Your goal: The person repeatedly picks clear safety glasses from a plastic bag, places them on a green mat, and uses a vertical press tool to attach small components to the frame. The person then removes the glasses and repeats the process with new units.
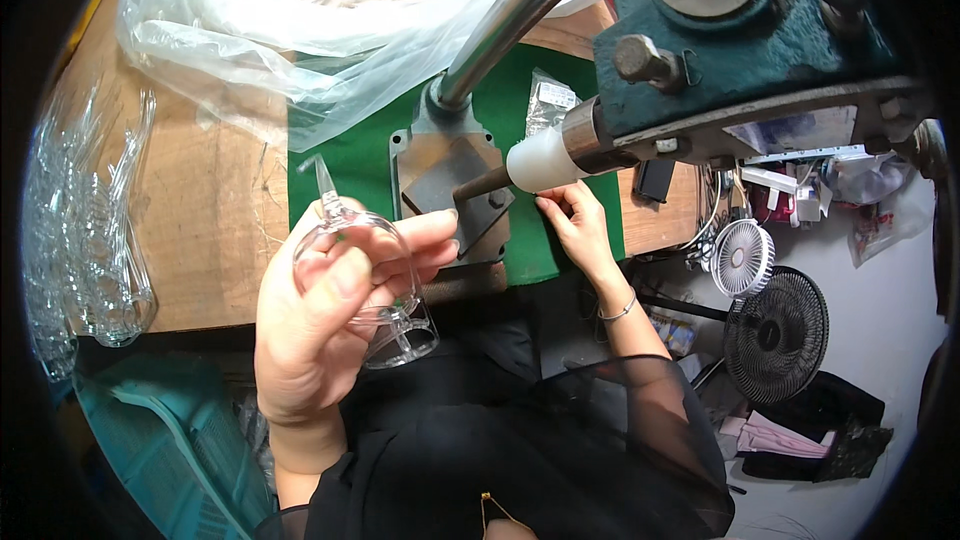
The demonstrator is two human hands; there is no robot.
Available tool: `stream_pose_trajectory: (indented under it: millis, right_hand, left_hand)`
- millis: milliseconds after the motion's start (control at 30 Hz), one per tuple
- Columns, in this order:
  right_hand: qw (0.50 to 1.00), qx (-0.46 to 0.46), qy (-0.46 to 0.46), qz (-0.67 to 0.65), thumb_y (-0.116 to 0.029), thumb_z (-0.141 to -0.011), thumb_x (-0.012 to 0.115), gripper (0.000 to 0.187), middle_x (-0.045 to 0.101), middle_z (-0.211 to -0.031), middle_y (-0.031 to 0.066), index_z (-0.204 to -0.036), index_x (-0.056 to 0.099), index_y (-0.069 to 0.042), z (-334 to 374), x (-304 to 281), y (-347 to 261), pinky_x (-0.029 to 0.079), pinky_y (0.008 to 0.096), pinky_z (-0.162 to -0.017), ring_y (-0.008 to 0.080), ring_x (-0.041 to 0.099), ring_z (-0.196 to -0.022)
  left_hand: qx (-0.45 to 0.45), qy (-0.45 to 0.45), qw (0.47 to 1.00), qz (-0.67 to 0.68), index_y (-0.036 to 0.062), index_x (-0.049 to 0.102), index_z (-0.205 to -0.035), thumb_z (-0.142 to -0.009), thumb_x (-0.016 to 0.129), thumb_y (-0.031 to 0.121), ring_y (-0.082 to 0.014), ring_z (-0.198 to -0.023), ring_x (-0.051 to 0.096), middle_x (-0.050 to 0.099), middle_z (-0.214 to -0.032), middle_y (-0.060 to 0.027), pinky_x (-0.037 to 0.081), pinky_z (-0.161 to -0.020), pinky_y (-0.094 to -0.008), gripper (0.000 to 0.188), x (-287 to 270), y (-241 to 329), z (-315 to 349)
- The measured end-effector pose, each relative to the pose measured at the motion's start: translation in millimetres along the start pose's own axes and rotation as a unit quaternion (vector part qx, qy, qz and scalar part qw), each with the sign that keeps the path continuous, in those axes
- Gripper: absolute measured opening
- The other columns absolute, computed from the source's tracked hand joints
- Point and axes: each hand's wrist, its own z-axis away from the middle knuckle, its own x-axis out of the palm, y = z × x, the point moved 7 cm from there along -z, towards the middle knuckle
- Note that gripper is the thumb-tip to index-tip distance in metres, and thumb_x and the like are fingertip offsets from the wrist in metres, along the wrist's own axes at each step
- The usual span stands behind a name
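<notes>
Raised in front of my body, my left hand [325, 300] is closed around a pair of clear plastic glasses [412, 280]. One rounded rim curves over its fingers, and a narrow clear piece sticks up past the hand. A second clear rim hangs below the fingers. My right hand [578, 225] rests at the right side of the green mat [340, 165], thumb and forefinger pinched together; whatever they hold is too small to make out. Between the hands stands the metal base [450, 190] of a bench press, a steel rod [480, 183] with a white collar [540, 162] above it.
The press's green head [740, 50] looms at upper right, joined to a steel column [510, 25]. Clear plastic pieces [100, 250] heap at the table's left edge. A plastic bag [230, 60] lies behind. Teal basket [160, 440] lower left; fans [775, 335] at right.
</notes>
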Motion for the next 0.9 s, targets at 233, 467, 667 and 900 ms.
stream_pose_trajectory:
  millis: [233,467,667,900]
  right_hand:
    - [0.999,0.04,-0.004,-0.032,-0.012,-0.08,0.065,0.011,0.054,-0.075,0.0028,-0.082,0.061,-0.002,-3.6,-2.6,14.8,0.043,0.0244,-0.059,0.0112,0.051,-0.065]
    - [0.97,-0.141,-0.109,-0.165,-0.001,-0.08,0.061,0.006,0.055,-0.077,0.0027,-0.082,0.056,-0.003,5.6,-36.5,-142.3,0.043,0.0246,-0.067,0.0141,0.053,-0.074]
    - [0.919,-0.277,-0.206,-0.192,-0.003,-0.073,0.069,0.014,0.058,-0.08,0.0046,-0.082,0.058,-0.006,20.0,-5.3,-191.0,0.043,0.0286,-0.063,0.02,0.054,-0.072]
    - [0.905,-0.331,-0.208,-0.17,-0.007,-0.07,0.073,0.013,0.061,-0.076,0.002,-0.079,0.062,-0.007,16.4,-7.4,-200.0,0.043,0.0276,-0.062,0.0183,0.055,-0.07]
  left_hand:
    - [0.115,0.053,0.982,-0.142,-0.0104,0.02,-0.133,-0.087,0.057,0.029,-0.0251,-0.086,0.063,0.063,-0.099,-0.022,0.048,-0.084,-0.0343,0.07,12.3,-1.0,-0.3]
    - [0.106,-0.033,0.956,-0.272,-0.0054,0.034,-0.133,-0.075,0.067,-0.002,-0.0207,-0.093,0.064,0.05,-0.126,-0.0201,0.049,-0.079,-0.0267,0.067,26.8,-32.5,0.9]
    - [0.135,-0.042,0.93,-0.339,-0.0042,0.039,-0.132,-0.072,0.067,-0.003,-0.0124,-0.078,0.064,0.066,-0.088,-0.0135,0.048,-0.074,-0.023,0.066,26.1,-25.8,8.9]
    - [0.116,-0.047,0.934,-0.334,-0.0041,0.039,-0.132,-0.072,0.067,-0.002,-0.0139,-0.077,0.065,0.067,-0.084,-0.014,0.048,-0.073,-0.0241,0.067,24.3,-24.0,12.0]
